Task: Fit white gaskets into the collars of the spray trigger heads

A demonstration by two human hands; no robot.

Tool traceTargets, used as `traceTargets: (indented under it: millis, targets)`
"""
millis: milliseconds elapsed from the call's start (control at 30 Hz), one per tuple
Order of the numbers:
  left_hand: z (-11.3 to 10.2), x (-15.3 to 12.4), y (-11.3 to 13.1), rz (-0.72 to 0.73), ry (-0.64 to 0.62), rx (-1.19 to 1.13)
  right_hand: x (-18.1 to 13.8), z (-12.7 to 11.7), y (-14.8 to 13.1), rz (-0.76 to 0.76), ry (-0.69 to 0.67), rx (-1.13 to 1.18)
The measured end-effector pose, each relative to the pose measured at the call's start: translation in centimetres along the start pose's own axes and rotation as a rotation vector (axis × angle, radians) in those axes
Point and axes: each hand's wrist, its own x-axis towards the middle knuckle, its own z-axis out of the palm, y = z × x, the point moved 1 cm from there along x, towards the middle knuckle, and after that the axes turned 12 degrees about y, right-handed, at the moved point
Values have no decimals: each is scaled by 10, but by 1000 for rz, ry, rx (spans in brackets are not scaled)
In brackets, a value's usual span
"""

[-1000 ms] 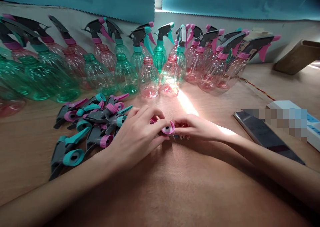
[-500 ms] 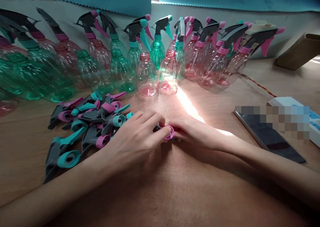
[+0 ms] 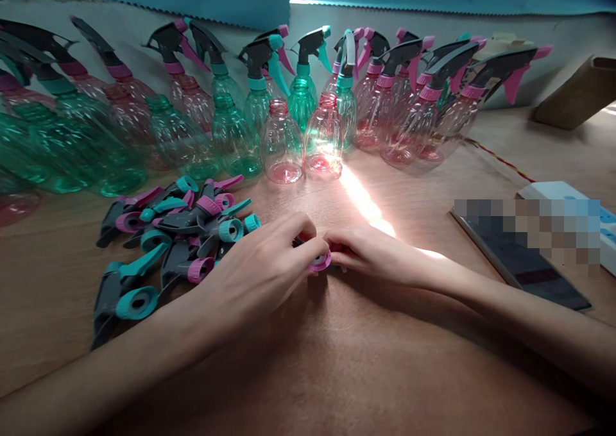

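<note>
My left hand (image 3: 276, 256) is closed around a spray head with a pink collar (image 3: 321, 261), whose grey body is mostly hidden by the fingers. Against the collar's right side, my right hand (image 3: 359, 250) has its fingertips pinched together. A small pale bit shows below them, too little to name. Left of my hands lies a pile of loose grey spray heads (image 3: 180, 221) with pink and teal collars and triggers. Behind my hands stand two open clear pink bottles (image 3: 282, 147), without heads.
Open green bottles (image 3: 235, 134) stand farther left. A row of bottles with spray heads fitted (image 3: 375, 102) lines the wall. To the right lie a dark phone (image 3: 520, 263), partly pixelated, a white power strip (image 3: 553, 192) with a twisted wire, and a brown block (image 3: 572, 96).
The pink collar has tipped and shifted slightly down and left between my fingers. Both hands stay together in nearly the same place, and the view has moved a little.
</note>
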Motion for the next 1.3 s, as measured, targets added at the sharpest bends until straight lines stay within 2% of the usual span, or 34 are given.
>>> traceTargets:
  millis: [100,333,467,600,800,933,1100,1167,1300]
  targets:
    - [-3,2,1,1,-63,-10,-1,1,0,-9,1,-5]
    - [-9,3,4,151,-113,97,-1,5,-1,-11,24,-12]
    - [-11,2,10,250,-81,195,-2,10,-1,-8,74,-17]
    - [-11,0,9,259,-17,251,-3,14,-3,25,131,-20]
    - [-4,1,-3,329,62,165,-3,10,-3,42,105,27]
    - [-15,1,-5,237,84,41,0,3,1,89,92,78]
    - [-43,2,-6,52,293,8,2,1,6,167,77,177]
    - [-48,1,-10,-6,303,41,2,3,7,189,65,213]
    - [-46,-1,-16,11,355,49,1,7,6,215,49,263]
